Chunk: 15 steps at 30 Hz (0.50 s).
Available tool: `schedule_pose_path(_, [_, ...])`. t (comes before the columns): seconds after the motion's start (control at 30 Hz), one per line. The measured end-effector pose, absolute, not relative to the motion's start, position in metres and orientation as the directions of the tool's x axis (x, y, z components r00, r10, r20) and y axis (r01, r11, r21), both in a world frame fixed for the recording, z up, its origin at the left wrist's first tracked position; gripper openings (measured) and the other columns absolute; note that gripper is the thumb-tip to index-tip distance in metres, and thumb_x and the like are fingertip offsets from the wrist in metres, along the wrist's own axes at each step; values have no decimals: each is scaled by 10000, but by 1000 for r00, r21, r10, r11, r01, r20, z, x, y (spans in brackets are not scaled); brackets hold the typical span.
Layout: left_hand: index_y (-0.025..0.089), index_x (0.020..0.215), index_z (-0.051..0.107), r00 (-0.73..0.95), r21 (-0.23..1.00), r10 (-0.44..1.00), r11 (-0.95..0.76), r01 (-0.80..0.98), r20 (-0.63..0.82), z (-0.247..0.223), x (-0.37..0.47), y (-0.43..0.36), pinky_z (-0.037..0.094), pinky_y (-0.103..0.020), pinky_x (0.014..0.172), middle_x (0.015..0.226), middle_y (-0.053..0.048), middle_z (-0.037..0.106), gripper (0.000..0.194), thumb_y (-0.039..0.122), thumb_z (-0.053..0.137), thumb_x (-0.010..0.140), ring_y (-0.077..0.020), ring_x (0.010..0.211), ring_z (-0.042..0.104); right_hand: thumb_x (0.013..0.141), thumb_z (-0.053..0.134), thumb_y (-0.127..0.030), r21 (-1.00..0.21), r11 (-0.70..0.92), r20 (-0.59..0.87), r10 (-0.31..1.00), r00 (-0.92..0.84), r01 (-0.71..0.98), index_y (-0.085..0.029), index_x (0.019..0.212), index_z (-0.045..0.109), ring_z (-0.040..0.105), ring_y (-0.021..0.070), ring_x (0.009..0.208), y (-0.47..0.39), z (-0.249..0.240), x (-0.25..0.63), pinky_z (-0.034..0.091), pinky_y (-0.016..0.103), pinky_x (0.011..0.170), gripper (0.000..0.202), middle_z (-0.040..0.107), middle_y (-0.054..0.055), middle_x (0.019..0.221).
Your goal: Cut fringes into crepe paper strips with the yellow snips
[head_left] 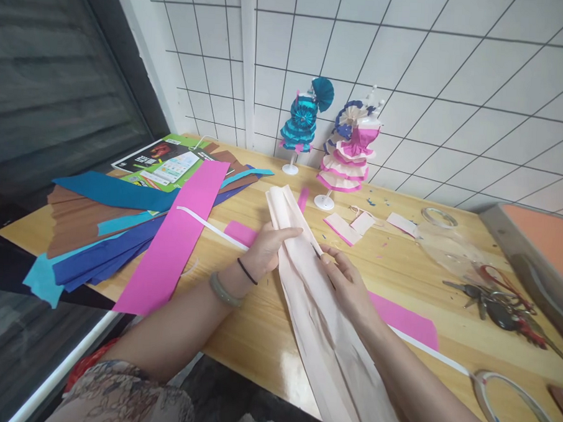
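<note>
A long, folded strip of pale pink crepe paper [301, 286] runs from the table middle down over the near edge, creased along its length. My left hand [268, 251] is closed around its left side near the top, thumb lying across the front. On the right edge, my right hand [346, 273] pinches the paper between thumb and fingers. A thin dark line shows at those fingertips; I cannot tell if it is a blade or a shadow. Beneath both hands passes a white tape strip [429, 349], with a bright pink paper strip [405, 319] under it.
Coloured crepe paper strips [168, 243] and a leaflet [176, 169] lie at left. Small paper-dressed mannequin stands [325, 202] stand near the tiled wall. Paper scraps [348, 229], a clear tape roll [438, 218], keys [496, 304] and a tape roll [481, 384] occupy the right.
</note>
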<state>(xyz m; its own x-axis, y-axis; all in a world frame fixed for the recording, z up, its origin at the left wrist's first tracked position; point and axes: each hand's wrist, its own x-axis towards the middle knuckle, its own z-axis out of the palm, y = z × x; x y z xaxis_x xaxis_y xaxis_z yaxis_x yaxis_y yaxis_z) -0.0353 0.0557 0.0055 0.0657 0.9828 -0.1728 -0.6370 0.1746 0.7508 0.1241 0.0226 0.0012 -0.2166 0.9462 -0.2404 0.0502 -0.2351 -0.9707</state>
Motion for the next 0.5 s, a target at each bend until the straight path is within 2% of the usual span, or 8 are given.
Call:
schedule_pose_path(0.1, [114,835,606,42,739,983,164,-654,-181,5,-42,61,489,-353,701,739,-46,653,308,129,722,551,-188,691,614,738,574,-513,-972,-188,-216,951,-223,140,-210,1158,453,546,151,621,25,1,130,412,260,563,532,612,18,765])
schedule_pose_path(0.23, [117,816,601,-4,734,974,169,-658,-227,5,-47,66,495,-339,667,688,-33,642,285,107,707,551,-174,648,605,760,549,-509,-946,-50,-138,955,-261,320,-186,1210,460,476,124,540,30,9,144,370,250,520,561,539,-20,638])
schedule_pose_path(0.3, [118,799,599,-22,732,968,173,-659,-249,5,-48,68,497,-330,653,665,-27,636,269,96,701,550,-165,624,600,747,575,-492,-918,11,-118,947,-300,397,-187,1196,496,496,137,588,34,15,152,384,262,559,549,548,-12,655])
schedule_pose_path(0.4, [117,790,603,-24,725,965,179,-665,-261,4,-48,69,503,-331,653,666,-31,639,264,89,699,545,-167,622,603,700,632,-474,-895,45,-122,932,-342,444,-188,965,625,530,162,690,40,19,164,395,275,621,390,606,26,779])
schedule_pose_path(0.47, [116,798,610,-11,722,966,184,-668,-257,4,-47,67,505,-330,658,676,-36,644,273,88,704,542,-167,630,606,690,639,-480,-920,14,-129,933,-337,392,-178,765,611,474,123,562,44,16,169,354,251,536,313,553,-3,637])
schedule_pose_path(0.5, [116,801,614,0,721,968,187,-667,-251,4,-45,66,505,-329,661,683,-38,647,279,89,708,540,-168,637,608,694,635,-483,-938,-12,-129,940,-315,346,-180,716,576,403,95,480,46,14,169,308,238,481,309,477,-34,543])
